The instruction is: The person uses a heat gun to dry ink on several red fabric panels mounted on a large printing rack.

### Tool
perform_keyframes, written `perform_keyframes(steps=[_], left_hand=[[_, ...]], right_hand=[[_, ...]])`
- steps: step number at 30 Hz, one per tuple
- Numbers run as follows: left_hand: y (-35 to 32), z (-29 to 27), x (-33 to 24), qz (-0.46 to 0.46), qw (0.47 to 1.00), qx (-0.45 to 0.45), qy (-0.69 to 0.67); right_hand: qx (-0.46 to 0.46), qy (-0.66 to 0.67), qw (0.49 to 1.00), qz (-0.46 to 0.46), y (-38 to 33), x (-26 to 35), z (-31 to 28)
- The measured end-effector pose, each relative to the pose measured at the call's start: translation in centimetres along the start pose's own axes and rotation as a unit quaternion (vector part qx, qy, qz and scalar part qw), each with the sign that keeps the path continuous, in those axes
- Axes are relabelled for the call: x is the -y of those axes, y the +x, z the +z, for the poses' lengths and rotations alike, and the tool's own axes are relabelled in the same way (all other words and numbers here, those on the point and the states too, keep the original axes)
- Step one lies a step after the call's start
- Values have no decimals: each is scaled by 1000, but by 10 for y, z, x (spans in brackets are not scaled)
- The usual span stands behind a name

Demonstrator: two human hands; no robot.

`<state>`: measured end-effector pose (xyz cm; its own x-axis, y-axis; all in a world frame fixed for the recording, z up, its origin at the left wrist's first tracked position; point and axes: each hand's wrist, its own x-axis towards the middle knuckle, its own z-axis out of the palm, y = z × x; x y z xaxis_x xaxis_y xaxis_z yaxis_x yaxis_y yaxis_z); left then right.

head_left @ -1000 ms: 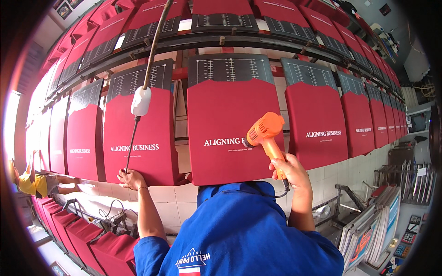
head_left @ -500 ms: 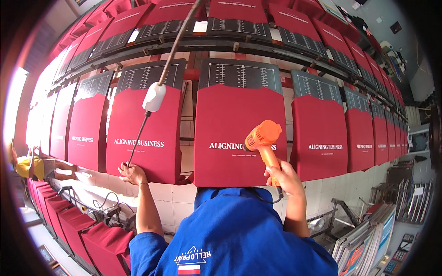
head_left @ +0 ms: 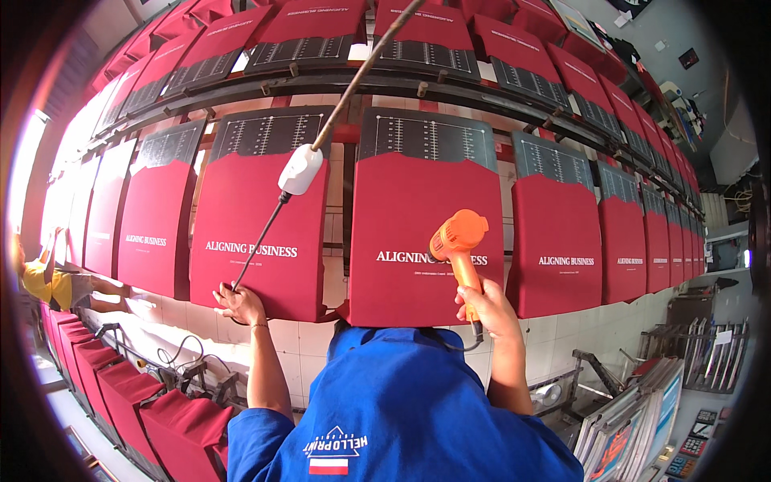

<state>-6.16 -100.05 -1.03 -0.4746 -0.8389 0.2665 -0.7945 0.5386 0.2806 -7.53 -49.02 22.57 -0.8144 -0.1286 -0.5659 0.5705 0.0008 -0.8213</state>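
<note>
While fisted: R hand (head_left: 484, 304), orange heat gun (head_left: 458, 241).

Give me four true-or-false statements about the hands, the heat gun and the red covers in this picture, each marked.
1. The right hand grips an orange heat gun. True.
2. The left hand holds a blue brush. False: it touches the lower edge of a red cover.
3. The heat gun points at a green cover. False: the central cover is red.
4. A white plug joint hangs on the cable over the covers. True.
</note>
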Motion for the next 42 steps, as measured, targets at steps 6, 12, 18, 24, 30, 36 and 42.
perform_keyframes(steps=[6,12,18,24,30,36,42], left_hand=[[-2,-13,-12,0,1000,10,-12],[-3,-9,1,-1,999,17,-49],[-7,-15,-8,-22,996,25,-88],[-3,-12,-1,4,998,-8,-61],[-2,-7,2,5,996,-14,-90],[-3,-4,4,6,997,-25,-73],[-2,0,5,2,996,-18,-90]], right_hand=[[-25,-11,1000,-3,2,3,24],[-39,-33,999,6,0,7,34],[-94,-46,994,21,-5,3,38],[-48,27,998,23,-4,4,41],[-39,-9,999,3,1,3,55],[-36,-20,999,9,3,3,64],[-35,-38,999,9,5,2,68]])
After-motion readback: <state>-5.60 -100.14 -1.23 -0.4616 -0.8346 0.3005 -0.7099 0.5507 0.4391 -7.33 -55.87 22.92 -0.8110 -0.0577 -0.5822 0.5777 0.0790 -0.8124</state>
